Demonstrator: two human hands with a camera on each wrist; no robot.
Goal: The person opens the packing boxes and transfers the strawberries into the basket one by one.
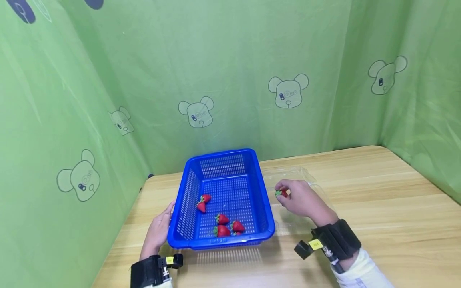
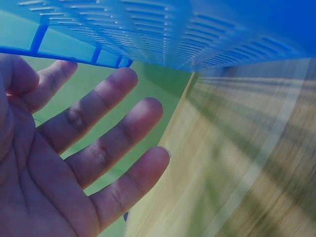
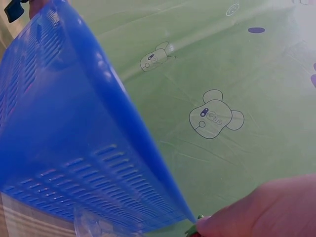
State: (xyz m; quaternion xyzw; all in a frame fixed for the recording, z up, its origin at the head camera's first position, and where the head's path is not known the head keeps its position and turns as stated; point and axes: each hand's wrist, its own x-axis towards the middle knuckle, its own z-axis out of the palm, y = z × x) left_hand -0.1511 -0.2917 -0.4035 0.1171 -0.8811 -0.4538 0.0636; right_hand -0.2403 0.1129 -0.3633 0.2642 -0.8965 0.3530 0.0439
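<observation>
A blue perforated plastic basket (image 1: 216, 242) stands on the table. Inside it several red strawberries (image 1: 222, 231) with green leaves lie toward the near end and the left side. My left hand (image 1: 159, 230) is at the basket's outer left side, and the left wrist view shows its fingers (image 2: 131, 121) spread and mostly straight beneath the rim. Right of the basket, my right hand (image 1: 300, 199) pinches another strawberry (image 1: 282, 193) between thumb and fingertips. Only a bit of that fruit and its leaves show in the right wrist view, by the thumb (image 3: 247, 210).
A clear plastic container (image 1: 288, 173) lies right of the basket, partly hidden under my right hand and forearm. The wooden table (image 1: 389, 200) extends to the right. Green curtains (image 1: 237, 80) printed with bear heads hang behind and at both sides.
</observation>
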